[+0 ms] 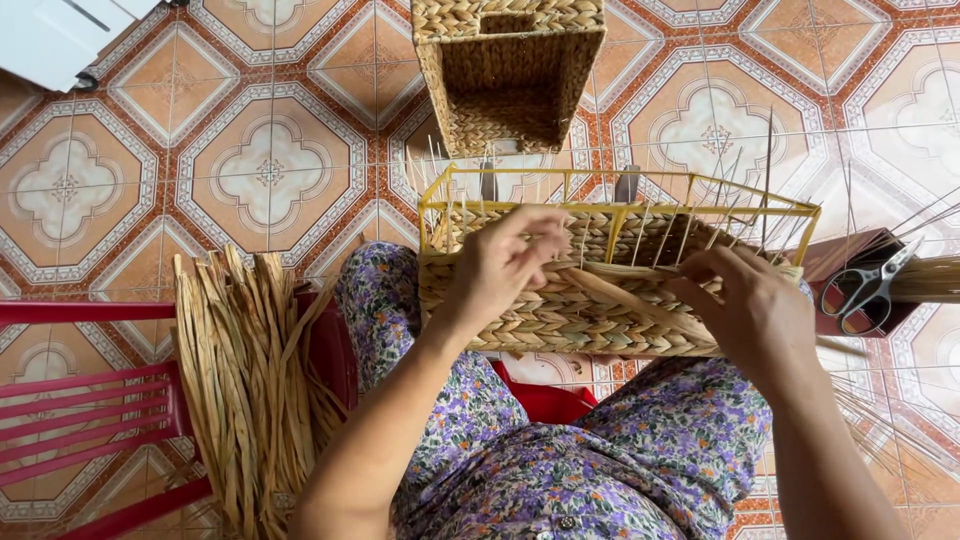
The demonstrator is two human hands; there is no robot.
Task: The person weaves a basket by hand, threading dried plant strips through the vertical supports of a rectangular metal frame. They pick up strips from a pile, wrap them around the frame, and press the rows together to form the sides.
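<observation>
On the lap, against the floral-print knees: a half-woven basket point(580, 300) on its yellow wire frame point(620, 195), left hand point(500, 265) pinching a strand at the top edge, grip together, right hand point(750, 305) closed on a flat strand. Risk, probably: strand slipping loose, or thin upright spokes snapping under a hard pull. Beyond the basket, scissors point(865, 285) right, straw bundle point(245, 380) left, finished basket point(510, 70) cut off above; right fingertips hidden.

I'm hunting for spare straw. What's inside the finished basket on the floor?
The finished woven basket shows only its own woven walls and bottom; no straw there. Its near rim hides the closest inner corner.
</observation>
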